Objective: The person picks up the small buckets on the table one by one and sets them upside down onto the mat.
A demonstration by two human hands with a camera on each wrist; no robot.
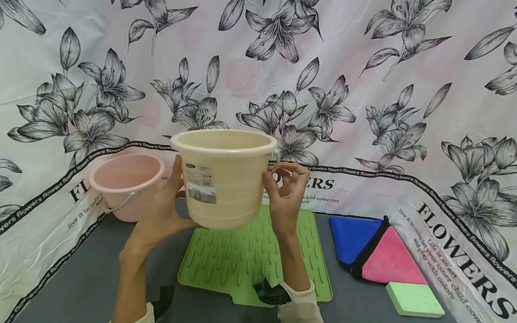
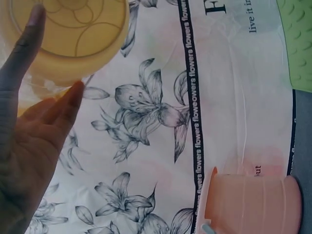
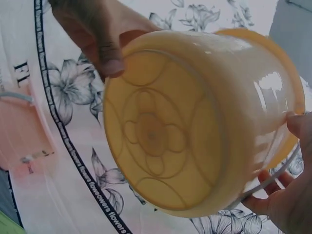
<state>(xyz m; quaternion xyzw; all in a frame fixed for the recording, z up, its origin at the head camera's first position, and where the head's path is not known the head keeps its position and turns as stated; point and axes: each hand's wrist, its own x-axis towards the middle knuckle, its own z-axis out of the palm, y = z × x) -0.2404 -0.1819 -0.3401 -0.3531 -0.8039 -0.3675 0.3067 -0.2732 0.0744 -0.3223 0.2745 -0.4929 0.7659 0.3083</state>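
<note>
A cream bucket (image 1: 238,188) with a paper label is held up in the air, upright, in the head view. My left hand (image 1: 161,215) grips its left side, the thumb under the base and the fingers behind the wall. At the right side, my right hand (image 1: 286,197) has its thumb on the wall near the rim, with the fingers by the grey handle (image 3: 273,176). The right wrist view shows the bucket's base (image 3: 156,136) with a flower pattern and the left thumb on its edge. In the left wrist view the bucket (image 2: 78,29) is partly cut off.
A pink bucket (image 1: 127,184) stands at the left. A green ribbed mat (image 1: 226,260) lies on the grey table (image 1: 93,269) below the hands. Rightward are a blue and pink cloth item (image 1: 392,260) and a light green block (image 1: 414,299). Flowered fabric (image 1: 343,27) hangs behind.
</note>
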